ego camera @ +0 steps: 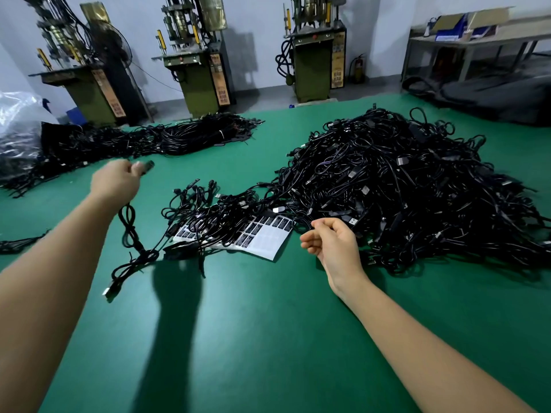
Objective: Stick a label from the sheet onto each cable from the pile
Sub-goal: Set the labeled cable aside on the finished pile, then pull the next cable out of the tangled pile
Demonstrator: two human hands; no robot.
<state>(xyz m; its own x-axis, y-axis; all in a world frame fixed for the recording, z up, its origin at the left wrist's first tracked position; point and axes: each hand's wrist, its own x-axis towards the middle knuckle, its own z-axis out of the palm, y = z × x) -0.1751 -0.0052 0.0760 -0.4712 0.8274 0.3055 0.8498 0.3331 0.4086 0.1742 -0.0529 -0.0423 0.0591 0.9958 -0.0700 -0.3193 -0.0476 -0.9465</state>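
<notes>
My left hand is stretched out to the left and grips the plug end of a black cable. The cable hangs from that hand down to the green table, its USB end lying near the front left. My right hand hovers with loosely curled fingers beside the label sheet, holding nothing that I can see. The white sheet carries several black labels and is partly covered by cables. The big pile of black cables rises just behind and to the right of my right hand.
A second, flatter heap of black cables lies along the far left of the green table. A clear plastic bag sits at the far left edge. Green machines stand behind the table, and a shelf with boxes is at the back right.
</notes>
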